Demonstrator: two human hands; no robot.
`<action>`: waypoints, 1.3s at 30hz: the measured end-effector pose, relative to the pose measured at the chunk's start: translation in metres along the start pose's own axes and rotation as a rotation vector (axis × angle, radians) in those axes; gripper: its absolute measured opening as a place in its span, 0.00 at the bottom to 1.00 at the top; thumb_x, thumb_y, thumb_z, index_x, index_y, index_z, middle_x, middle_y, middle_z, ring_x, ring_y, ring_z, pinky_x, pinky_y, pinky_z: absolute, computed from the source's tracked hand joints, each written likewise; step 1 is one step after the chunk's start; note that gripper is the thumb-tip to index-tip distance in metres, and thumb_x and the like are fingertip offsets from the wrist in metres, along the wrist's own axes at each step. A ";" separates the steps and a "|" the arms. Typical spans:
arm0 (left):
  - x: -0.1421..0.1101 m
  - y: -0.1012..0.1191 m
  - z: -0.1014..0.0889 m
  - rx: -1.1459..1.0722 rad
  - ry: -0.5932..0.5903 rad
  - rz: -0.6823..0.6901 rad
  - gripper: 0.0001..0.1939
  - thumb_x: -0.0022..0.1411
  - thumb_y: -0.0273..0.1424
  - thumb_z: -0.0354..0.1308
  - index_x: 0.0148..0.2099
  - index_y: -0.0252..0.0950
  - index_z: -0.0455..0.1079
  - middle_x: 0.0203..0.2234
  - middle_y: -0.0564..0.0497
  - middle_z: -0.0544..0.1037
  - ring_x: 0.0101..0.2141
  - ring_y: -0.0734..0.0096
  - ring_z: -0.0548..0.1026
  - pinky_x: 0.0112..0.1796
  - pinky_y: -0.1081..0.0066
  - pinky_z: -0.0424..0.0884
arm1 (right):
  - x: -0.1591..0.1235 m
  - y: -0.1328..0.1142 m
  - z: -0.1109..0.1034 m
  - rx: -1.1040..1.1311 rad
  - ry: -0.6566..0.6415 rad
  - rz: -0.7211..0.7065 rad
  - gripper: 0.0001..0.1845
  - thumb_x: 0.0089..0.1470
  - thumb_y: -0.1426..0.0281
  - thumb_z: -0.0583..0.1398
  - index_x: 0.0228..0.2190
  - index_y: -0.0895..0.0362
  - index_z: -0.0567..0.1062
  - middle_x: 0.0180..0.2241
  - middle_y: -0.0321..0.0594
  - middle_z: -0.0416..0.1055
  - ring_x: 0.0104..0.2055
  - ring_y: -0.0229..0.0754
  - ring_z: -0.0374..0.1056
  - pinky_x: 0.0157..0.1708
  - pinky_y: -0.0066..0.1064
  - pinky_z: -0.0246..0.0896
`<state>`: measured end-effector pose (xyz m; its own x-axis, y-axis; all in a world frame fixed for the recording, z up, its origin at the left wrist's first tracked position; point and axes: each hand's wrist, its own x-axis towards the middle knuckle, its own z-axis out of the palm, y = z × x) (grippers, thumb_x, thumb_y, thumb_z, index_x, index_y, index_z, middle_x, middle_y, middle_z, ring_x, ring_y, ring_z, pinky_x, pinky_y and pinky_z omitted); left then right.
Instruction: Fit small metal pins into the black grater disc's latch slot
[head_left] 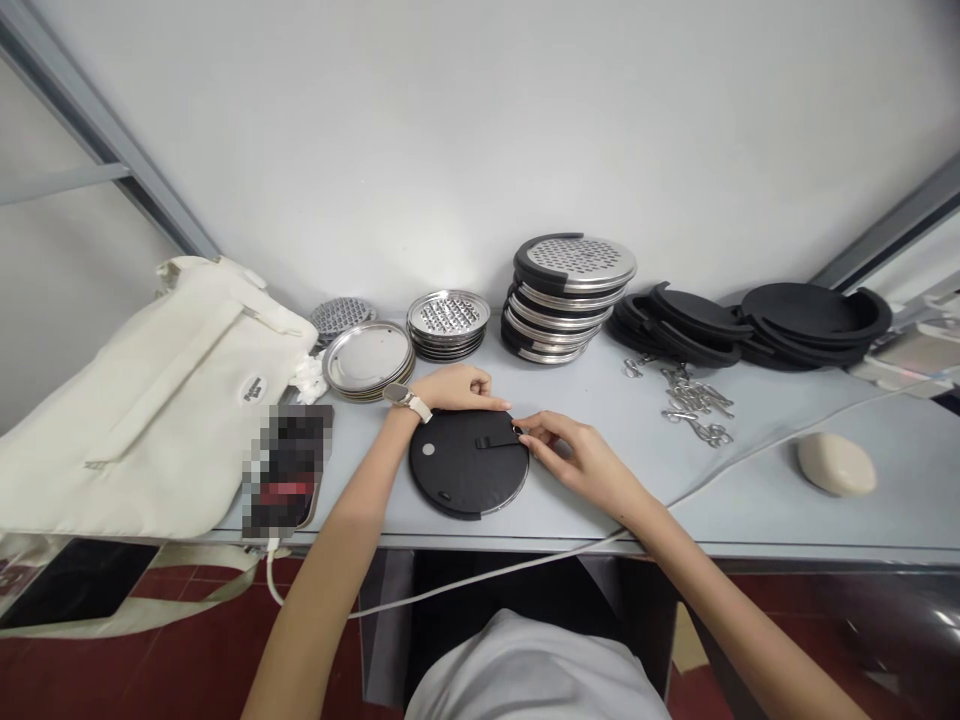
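Observation:
A round black grater holder (457, 480) lies flat near the table's front edge, with a thin silver rim showing along its right side. A short black strap (491, 441) runs across it towards the right edge. My left hand (461, 388) is at the holder's far edge, fingers curled and thumb pressed against it. With thumb and fingertips, my right hand (574, 450) pinches a small metal clasp (517, 430) at the strap's end; the fingers partly hide it. Loose metal clasps (694, 400) lie to the right.
Behind stand stacked graters in black holders (570, 300), smaller grater discs (448, 325) and metal plates (369, 358). Black holders (810, 320) are piled at right. A white bag (165, 400), a phone (289, 475), a cream rounded object (836, 463) and a white cable (480, 578) are around.

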<state>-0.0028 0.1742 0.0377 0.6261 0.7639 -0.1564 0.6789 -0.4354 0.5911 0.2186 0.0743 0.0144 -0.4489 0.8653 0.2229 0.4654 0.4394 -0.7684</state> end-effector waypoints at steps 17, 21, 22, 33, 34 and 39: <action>0.000 0.000 0.000 0.002 -0.002 0.000 0.26 0.53 0.55 0.57 0.25 0.36 0.61 0.18 0.56 0.63 0.23 0.75 0.59 0.26 0.72 0.51 | 0.000 0.000 0.000 -0.004 -0.025 -0.005 0.13 0.63 0.64 0.53 0.42 0.57 0.72 0.25 0.34 0.68 0.25 0.38 0.62 0.29 0.28 0.59; 0.001 0.000 0.000 0.001 -0.004 -0.003 0.26 0.53 0.55 0.57 0.25 0.36 0.62 0.18 0.56 0.64 0.23 0.75 0.59 0.26 0.72 0.51 | 0.000 0.002 0.000 0.020 -0.027 0.023 0.14 0.63 0.62 0.53 0.42 0.57 0.72 0.22 0.31 0.63 0.23 0.37 0.59 0.26 0.27 0.56; 0.001 0.000 0.000 0.001 -0.004 -0.003 0.25 0.53 0.54 0.58 0.25 0.36 0.62 0.18 0.56 0.64 0.23 0.75 0.59 0.26 0.72 0.51 | 0.000 0.002 0.000 0.029 -0.028 0.031 0.14 0.63 0.61 0.53 0.42 0.57 0.71 0.22 0.31 0.62 0.23 0.36 0.58 0.26 0.27 0.55; 0.000 0.001 0.000 -0.003 0.004 -0.026 0.22 0.53 0.50 0.60 0.24 0.37 0.61 0.18 0.54 0.64 0.23 0.73 0.59 0.26 0.71 0.52 | 0.000 0.003 0.000 0.044 -0.015 0.040 0.14 0.62 0.60 0.53 0.41 0.56 0.72 0.21 0.30 0.61 0.23 0.37 0.57 0.25 0.27 0.55; 0.000 0.001 0.000 -0.003 0.003 -0.028 0.22 0.53 0.50 0.60 0.24 0.37 0.61 0.18 0.54 0.64 0.23 0.73 0.59 0.26 0.71 0.52 | 0.000 0.003 0.000 0.042 -0.012 0.038 0.14 0.62 0.61 0.54 0.41 0.56 0.72 0.21 0.30 0.61 0.22 0.36 0.57 0.25 0.27 0.55; -0.001 0.003 -0.001 -0.005 0.004 -0.031 0.22 0.53 0.50 0.60 0.24 0.37 0.61 0.18 0.55 0.64 0.23 0.74 0.59 0.26 0.71 0.52 | 0.000 0.004 0.000 0.036 -0.011 0.035 0.13 0.63 0.62 0.54 0.41 0.56 0.71 0.21 0.30 0.61 0.22 0.36 0.57 0.25 0.27 0.55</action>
<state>-0.0017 0.1728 0.0399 0.6030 0.7791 -0.1713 0.6960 -0.4089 0.5902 0.2200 0.0759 0.0113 -0.4412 0.8772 0.1894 0.4530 0.3999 -0.7968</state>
